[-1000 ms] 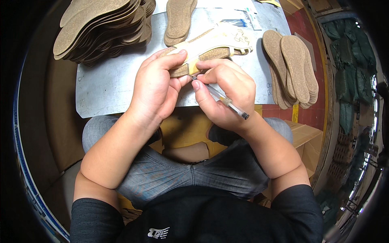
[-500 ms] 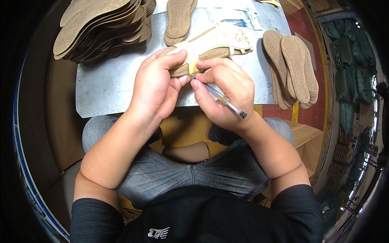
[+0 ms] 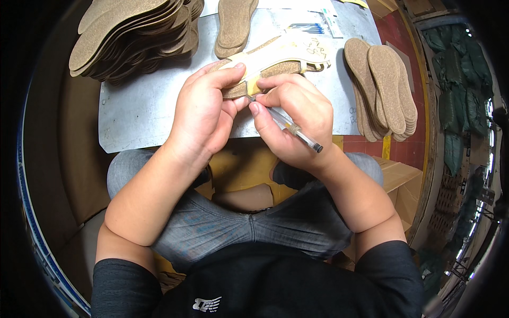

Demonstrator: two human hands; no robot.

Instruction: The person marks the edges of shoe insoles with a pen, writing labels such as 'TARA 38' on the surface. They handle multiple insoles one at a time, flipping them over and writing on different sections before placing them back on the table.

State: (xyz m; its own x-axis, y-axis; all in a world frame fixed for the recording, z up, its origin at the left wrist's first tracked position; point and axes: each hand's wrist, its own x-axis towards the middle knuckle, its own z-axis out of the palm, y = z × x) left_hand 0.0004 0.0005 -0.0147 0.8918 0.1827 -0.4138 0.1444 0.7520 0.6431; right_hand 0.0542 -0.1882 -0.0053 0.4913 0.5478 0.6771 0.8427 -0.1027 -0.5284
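My left hand grips a brown cork-like insole near one end, its thumb pressing from above. Over that insole lies a pale yellow cut-out template with handwriting at its far right end. A clear pen with a dark cap end is pinched in my right hand. Its tip meets the insole's near edge beside a yellow tab of the template. The fingers of my left hand under the insole are partly hidden.
A tall stack of insoles stands at the table's left. Smaller piles lie at the back and on the right. Several blue-tipped pen refills rest on the metal table. A cardboard box sits below right.
Almost nothing differs. Both hands, the insole and the pen keep nearly the same place, with only a tiny shift of the right hand and pen.
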